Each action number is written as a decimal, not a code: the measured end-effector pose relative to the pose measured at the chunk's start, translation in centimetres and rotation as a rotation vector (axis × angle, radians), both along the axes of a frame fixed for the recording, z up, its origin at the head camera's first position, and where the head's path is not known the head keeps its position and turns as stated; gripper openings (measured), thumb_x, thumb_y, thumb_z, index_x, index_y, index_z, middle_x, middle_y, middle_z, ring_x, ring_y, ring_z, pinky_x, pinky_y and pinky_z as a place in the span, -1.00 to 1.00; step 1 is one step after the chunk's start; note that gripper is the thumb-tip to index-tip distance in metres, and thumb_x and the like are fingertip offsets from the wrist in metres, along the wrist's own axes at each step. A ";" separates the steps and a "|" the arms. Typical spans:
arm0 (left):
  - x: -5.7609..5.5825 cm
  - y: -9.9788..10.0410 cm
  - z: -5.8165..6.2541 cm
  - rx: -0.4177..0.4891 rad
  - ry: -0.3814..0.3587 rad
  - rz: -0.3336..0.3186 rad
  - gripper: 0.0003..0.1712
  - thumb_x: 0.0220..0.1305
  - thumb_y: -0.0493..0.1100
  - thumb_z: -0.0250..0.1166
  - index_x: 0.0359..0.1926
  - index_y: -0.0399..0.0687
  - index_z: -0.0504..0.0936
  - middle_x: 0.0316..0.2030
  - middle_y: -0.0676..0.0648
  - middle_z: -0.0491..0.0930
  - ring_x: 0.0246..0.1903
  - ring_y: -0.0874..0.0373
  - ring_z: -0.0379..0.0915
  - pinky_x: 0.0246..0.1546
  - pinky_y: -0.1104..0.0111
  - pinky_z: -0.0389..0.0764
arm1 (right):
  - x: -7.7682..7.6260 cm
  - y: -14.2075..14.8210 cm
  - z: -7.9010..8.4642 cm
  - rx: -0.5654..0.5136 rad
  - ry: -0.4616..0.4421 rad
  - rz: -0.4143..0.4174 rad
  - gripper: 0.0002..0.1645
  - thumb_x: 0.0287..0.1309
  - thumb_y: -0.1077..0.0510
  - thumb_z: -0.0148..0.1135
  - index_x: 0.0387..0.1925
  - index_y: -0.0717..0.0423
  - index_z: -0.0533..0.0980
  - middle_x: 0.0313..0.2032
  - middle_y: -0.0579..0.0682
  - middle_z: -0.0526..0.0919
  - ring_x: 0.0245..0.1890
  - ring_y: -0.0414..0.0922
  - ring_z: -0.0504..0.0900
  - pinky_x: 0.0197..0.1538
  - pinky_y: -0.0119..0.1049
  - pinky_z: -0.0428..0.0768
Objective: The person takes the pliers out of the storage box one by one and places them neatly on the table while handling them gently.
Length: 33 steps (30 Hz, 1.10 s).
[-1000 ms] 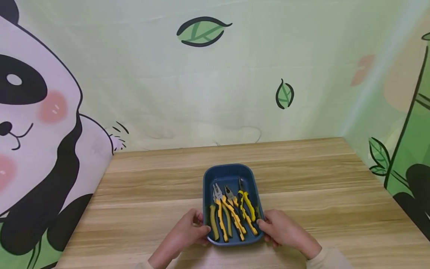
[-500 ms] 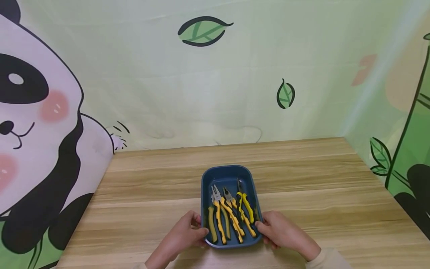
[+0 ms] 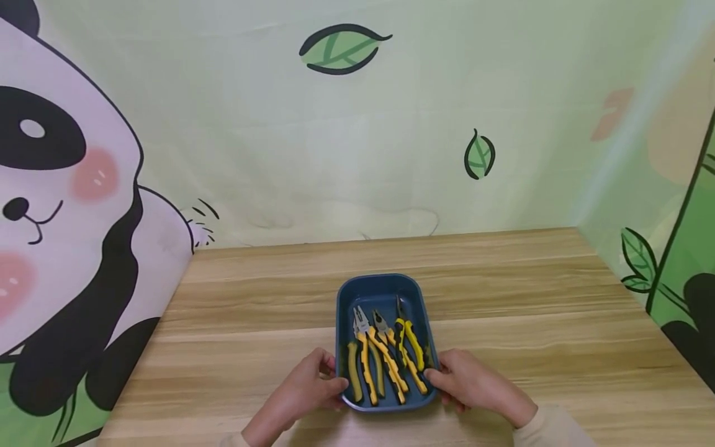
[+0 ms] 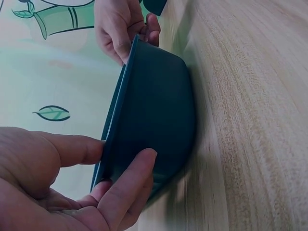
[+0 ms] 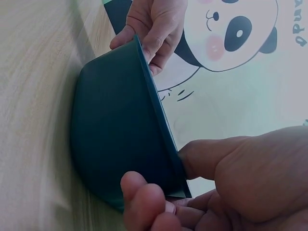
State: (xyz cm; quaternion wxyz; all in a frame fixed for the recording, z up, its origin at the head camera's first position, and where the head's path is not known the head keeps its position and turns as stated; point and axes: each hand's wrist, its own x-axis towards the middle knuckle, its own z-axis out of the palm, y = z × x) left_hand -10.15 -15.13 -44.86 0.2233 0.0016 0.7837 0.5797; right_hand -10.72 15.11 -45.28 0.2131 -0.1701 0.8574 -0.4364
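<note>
A dark blue rectangular tray with rounded corners sits low at the near middle of the table in the head view. In it lie several pliers with yellow and black handles, jaws pointing away from me. Combination pliers are on the left, overlapping an olive-handled pair; slim-nosed pliers are on the right. My left hand pinches the rim at the near left, thumb on top. At the near right, my right hand grips the opposite rim, fingers against the outer wall. Whether the base touches the table cannot be told.
Pale wood-grain tabletop extends behind the tray and to both sides. A printed cloth backdrop with a panda and leaves rises from its far edge and along the sides.
The tray and both hands have edged very slightly left relative to the table. The head view has shifted a little. Both hands keep their grip on the rim.
</note>
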 end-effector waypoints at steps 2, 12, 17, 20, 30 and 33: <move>0.0 0.1 0.1 -0.014 0.002 -0.002 -0.67 0.29 -0.45 0.33 -0.04 -0.42 0.36 -0.17 -0.26 0.49 -0.38 0.02 0.68 -0.28 0.14 0.75 | 0.0 0.1 0.0 0.000 -0.001 0.005 -0.71 0.45 0.13 0.15 -0.42 0.18 0.51 -0.68 -0.08 0.55 -0.80 -0.26 0.43 -0.70 -0.35 0.46; -0.3 0.4 0.7 -0.227 0.107 -0.010 -0.49 0.24 -0.35 0.44 0.13 -0.43 0.43 -0.11 -0.18 0.58 -0.23 0.07 0.61 -0.27 0.21 0.71 | -0.4 -0.1 0.2 0.016 0.078 -0.042 -0.71 0.29 0.10 0.36 -0.46 0.12 0.48 -0.79 -0.19 0.45 -0.83 -0.31 0.38 -0.67 -0.40 0.31; -0.1 0.7 1.1 -0.332 0.175 -0.035 -0.43 0.24 -0.30 0.46 0.20 -0.44 0.47 -0.12 -0.14 0.63 -0.20 0.05 0.61 -0.21 0.20 0.66 | -0.3 -0.3 0.4 0.016 0.062 -0.059 -0.73 0.31 0.12 0.36 -0.43 0.15 0.49 -0.74 -0.15 0.47 -0.82 -0.29 0.42 -0.67 -0.38 0.37; 0.0 0.9 1.3 -0.345 0.159 -0.045 -0.41 0.29 -0.28 0.43 0.26 -0.44 0.46 -0.09 -0.16 0.63 -0.17 0.02 0.63 -0.21 0.18 0.68 | -0.2 -0.4 0.5 0.027 0.050 -0.075 -0.72 0.41 0.14 0.25 -0.43 0.18 0.49 -0.72 -0.11 0.48 -0.80 -0.26 0.43 -0.68 -0.37 0.38; 0.5 1.1 2.0 -0.371 0.212 -0.094 -0.36 0.33 -0.17 0.42 0.29 -0.48 0.46 0.02 -0.30 0.60 -0.11 -0.08 0.65 -0.12 0.06 0.69 | -0.1 -0.4 0.6 0.046 0.068 -0.085 -0.67 0.50 0.22 0.11 -0.47 0.19 0.47 -0.69 -0.06 0.52 -0.79 -0.23 0.45 -0.67 -0.39 0.35; 0.8 1.2 2.7 -0.436 0.267 -0.099 -0.31 0.32 -0.11 0.44 0.31 -0.46 0.47 0.16 -0.37 0.52 0.01 -0.18 0.62 0.02 -0.07 0.63 | -0.1 -0.4 0.6 0.035 0.077 -0.076 -0.70 0.49 0.23 0.13 -0.45 0.21 0.48 -0.68 -0.07 0.53 -0.79 -0.23 0.47 -0.67 -0.40 0.36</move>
